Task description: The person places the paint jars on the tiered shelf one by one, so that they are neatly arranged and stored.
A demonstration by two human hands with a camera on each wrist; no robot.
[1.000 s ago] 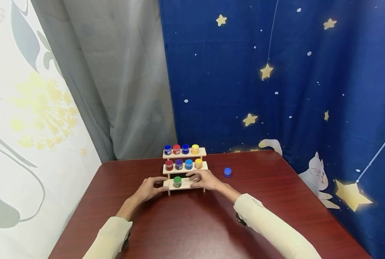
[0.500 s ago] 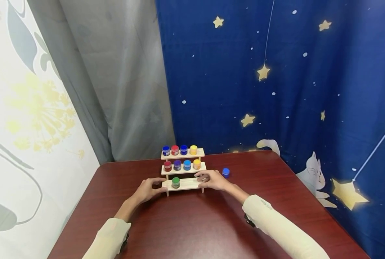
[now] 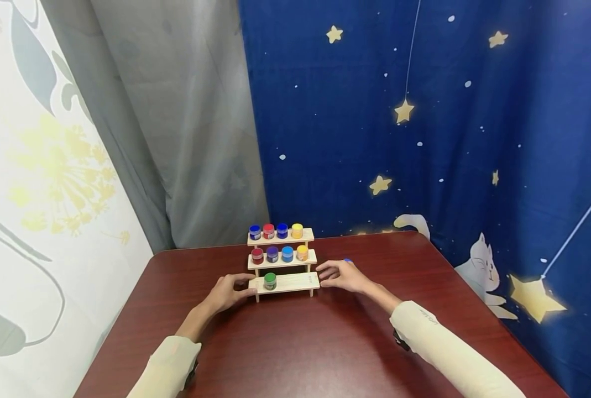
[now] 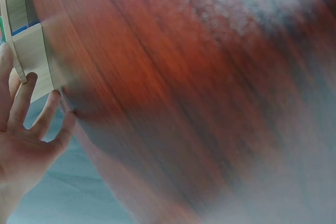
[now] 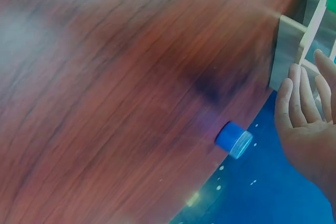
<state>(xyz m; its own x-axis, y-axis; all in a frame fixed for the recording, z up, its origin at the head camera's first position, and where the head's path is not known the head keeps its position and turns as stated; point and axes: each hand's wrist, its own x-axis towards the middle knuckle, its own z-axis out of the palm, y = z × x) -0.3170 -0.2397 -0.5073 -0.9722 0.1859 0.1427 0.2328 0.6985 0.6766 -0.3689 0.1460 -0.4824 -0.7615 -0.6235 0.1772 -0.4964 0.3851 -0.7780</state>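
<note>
A three-step wooden display rack [image 3: 295, 283] stands on the table with small lidded paint jars on it. On its lowest step sits a jar with a green lid [image 3: 270, 281], left of the middle. My left hand [image 3: 225, 293] pinches the left end of that step between thumb and forefinger; the other fingers spread out in the left wrist view. My right hand [image 3: 346, 276] is beside the step's right end, fingers loosely extended and holding nothing. Behind it a blue paint jar [image 5: 234, 139] stands on the table, mostly hidden in the head view.
The middle step bears a dark red-lidded jar [image 3: 257, 256], a purple one, a light blue one and an orange-yellow one. On the top step are two blue jars, a red jar [image 3: 268, 231] and a yellow one. Curtains [image 3: 325, 138] hang behind the table's back edge.
My right hand has moved right along the lowest step and off its end, now covering most of the lone blue jar. My left hand has stayed at the left end.
</note>
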